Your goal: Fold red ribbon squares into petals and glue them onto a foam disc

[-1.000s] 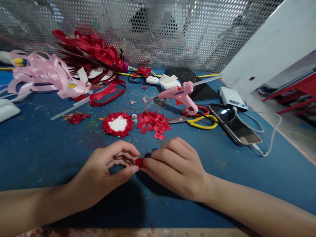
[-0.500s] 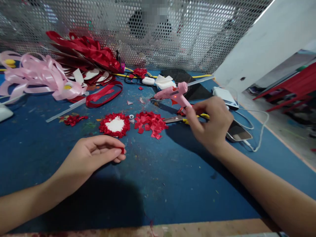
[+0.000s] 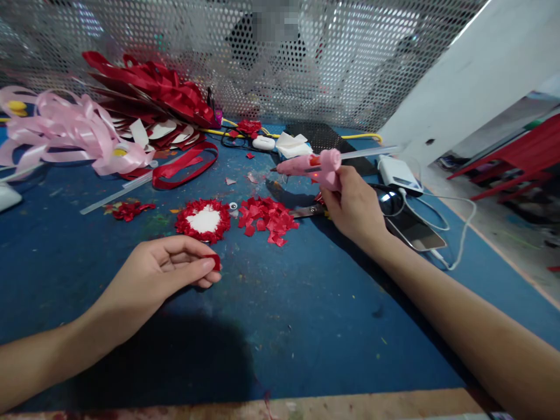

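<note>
My left hand rests on the blue table, pinching a small folded red ribbon piece between thumb and fingers. My right hand is wrapped round the handle of the pink glue gun, which is lifted a little off the table with its nozzle pointing left. A white disc ringed with red ribbon petals lies just beyond my left hand. Beside it is a heap of cut red ribbon pieces.
Scissors lie partly under my right hand. A phone and a white power bank with cable sit at the right. Pink ribbon and red ribbon pile at the back left, before a perforated metal screen.
My right hand left the red piece, reached to the glue gun, closed on its handle and lifted it. My left hand kept the red piece and drew slightly left.
</note>
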### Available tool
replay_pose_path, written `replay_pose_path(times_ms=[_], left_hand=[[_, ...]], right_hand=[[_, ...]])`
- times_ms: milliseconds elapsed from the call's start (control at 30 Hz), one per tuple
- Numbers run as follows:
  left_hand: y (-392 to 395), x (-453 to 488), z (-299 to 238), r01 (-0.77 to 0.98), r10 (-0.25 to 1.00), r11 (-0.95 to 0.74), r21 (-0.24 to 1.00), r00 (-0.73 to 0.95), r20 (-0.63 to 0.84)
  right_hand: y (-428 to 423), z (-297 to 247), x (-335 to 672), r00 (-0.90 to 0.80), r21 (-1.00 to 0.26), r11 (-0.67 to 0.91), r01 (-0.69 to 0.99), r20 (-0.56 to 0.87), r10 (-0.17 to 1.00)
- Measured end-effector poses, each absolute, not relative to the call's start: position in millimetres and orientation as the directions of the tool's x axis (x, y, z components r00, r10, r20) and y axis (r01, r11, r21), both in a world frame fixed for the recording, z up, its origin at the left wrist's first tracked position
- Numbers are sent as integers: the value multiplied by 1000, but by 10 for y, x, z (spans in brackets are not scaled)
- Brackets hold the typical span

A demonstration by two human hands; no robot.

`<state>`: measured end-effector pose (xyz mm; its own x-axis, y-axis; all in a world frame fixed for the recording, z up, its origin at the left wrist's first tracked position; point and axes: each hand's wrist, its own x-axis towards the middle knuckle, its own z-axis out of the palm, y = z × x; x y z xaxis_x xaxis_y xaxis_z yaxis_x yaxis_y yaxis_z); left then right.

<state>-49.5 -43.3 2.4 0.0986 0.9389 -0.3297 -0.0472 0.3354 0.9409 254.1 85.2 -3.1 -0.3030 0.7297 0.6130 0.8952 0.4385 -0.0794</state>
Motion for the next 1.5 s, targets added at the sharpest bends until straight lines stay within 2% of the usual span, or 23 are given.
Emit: replay_pose_path(times_ms=[67,133,233,300,367,533,733,967,1500], left_hand=[[-416,-501,19,-65,933,357,932,79,-352],[-400,-508,14,-78,931,362,929,73,-357],[-382,-516,14,-63,942,334,941,72,-329],[-374,-515,19,-36,950,309,950,63,-307],[-370,-504,31,-16,953,299,954,57,-298],[-365,-455,85,-20,938,345,938,42,-344],[-362,-438,99,-9,939,342,940,30,-342],[-366,-451,55,-91,926,376,922,67,-371],[-357,-443,63,-94,917,399,912,61,-395]], right_hand=[[742,21,2500,-228,-143,423,895,669,708],[606,69,2426,-118,-265,391,882,678,725],[394,103,2284,-38,-463,375,803,588,808],[275,92,2196,-77,-500,397,769,545,835],[187,61,2129,-161,-466,466,752,555,816],[96,-14,2065,-318,-332,652,681,668,673],[101,3,2079,-421,-204,672,712,642,641],[82,-10,2112,-511,-10,691,723,666,544],[103,-44,2134,-525,36,672,740,656,543]])
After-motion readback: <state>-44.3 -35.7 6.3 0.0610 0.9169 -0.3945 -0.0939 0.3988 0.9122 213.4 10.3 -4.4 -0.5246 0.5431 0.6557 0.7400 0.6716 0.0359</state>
